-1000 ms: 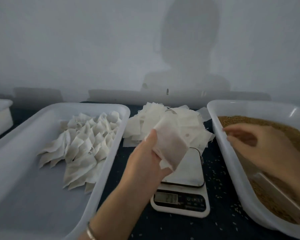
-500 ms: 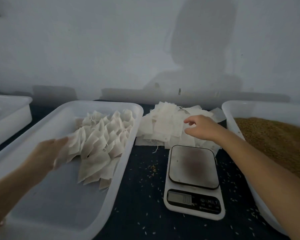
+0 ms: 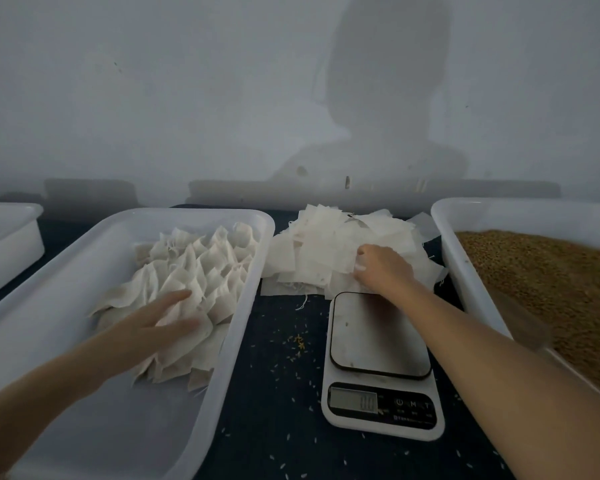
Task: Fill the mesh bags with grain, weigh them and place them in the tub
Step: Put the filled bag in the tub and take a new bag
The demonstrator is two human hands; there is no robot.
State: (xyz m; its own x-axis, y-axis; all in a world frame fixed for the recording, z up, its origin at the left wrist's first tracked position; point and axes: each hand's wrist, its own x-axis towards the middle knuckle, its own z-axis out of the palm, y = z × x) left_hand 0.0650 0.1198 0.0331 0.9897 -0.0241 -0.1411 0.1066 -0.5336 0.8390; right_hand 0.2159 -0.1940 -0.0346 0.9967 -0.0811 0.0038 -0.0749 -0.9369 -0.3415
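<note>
Head view: left hand [image 3: 153,323] presses straight fingers on filled mesh bags [image 3: 194,271] in the white tub [image 3: 66,271]; right hand [image 3: 381,268] pinches an empty bag from the pile [image 3: 326,244]; grain [image 3: 551,271] fills the right tub [image 3: 465,216].

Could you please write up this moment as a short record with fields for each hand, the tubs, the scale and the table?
left hand: fingers straight, resting on the filled bags
right hand: fingers curled on the pile of empty bags behind the scale
left tub: white, holds filled bags in overlapping rows
right tub: white, holds brown grain and a scoop
scale: platform bare; display unreadable
table: dark cloth with scattered grains
far-left tub: only partly in view
</note>
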